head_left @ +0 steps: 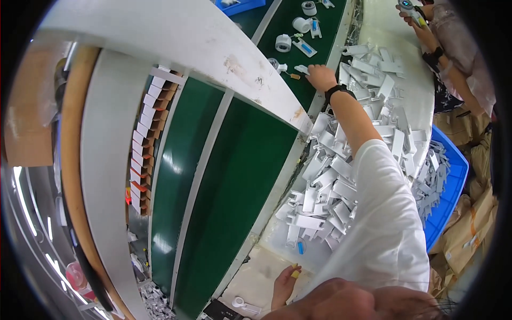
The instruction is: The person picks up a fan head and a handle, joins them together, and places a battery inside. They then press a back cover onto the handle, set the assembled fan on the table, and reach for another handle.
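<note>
My right hand (321, 78), with a black band at its wrist, reaches far over the green conveyor belt (325, 32). Its fingertips close on the end of a small white plastic part (302, 69). Round white housings (283, 43), wired to flat pieces carrying blue cylinders (306, 48), lie on the belt just beyond. Low in the picture is my left hand (284, 285), with yellow covers on its fingers. Those fingers look apart, and nothing shows between them. Near it, a white part with a round end (246, 305) lies on the table beside a black box (221, 311).
Loose white plastic covers (330, 184) heap along the table. A blue cylinder (301, 247) lies below them. Right of the table stands a blue bin (450, 197) of grey parts. A co-worker's hand (421, 26) holds a handheld device. A white beam (213, 53) crosses the belt.
</note>
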Demonstrator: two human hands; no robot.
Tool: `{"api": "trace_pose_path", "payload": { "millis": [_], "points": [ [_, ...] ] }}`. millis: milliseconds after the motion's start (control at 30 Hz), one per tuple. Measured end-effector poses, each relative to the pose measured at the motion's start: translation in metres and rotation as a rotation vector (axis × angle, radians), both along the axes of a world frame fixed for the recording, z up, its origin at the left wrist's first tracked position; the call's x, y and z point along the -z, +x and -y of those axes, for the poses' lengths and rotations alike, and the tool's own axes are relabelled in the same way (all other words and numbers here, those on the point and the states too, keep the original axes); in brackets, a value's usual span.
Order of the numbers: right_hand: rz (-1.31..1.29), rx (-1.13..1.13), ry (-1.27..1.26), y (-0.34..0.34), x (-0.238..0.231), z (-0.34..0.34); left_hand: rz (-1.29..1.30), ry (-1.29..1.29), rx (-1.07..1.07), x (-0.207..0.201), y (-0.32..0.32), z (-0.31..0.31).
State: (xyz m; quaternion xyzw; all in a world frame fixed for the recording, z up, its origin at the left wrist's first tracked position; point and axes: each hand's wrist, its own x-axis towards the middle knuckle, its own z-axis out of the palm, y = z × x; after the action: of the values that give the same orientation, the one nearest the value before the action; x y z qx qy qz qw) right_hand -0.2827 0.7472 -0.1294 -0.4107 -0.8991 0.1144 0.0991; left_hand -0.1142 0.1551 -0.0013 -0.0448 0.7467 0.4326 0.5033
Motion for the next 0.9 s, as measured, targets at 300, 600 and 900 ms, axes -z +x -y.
{"api": "trace_pose_path", "payload": {
  "millis": [300,600,900],
  "points": [
    [-1.164,0.144,-1.554,0.069,-0.106,0.078,-0.262,0.262,0.183,-0.009,0.011,-0.015],
    [-0.678,-0.445,-1.724,0.245,-0.194,0.336,0.009,0.953,-0.242,-0.032,0.019,-0.037],
    [-0.333,-0.925,-1.021,0.286,-0.194,0.499,-0.338,0.769,-0.463,-0.048,0.078,0.057]
  ]
}}
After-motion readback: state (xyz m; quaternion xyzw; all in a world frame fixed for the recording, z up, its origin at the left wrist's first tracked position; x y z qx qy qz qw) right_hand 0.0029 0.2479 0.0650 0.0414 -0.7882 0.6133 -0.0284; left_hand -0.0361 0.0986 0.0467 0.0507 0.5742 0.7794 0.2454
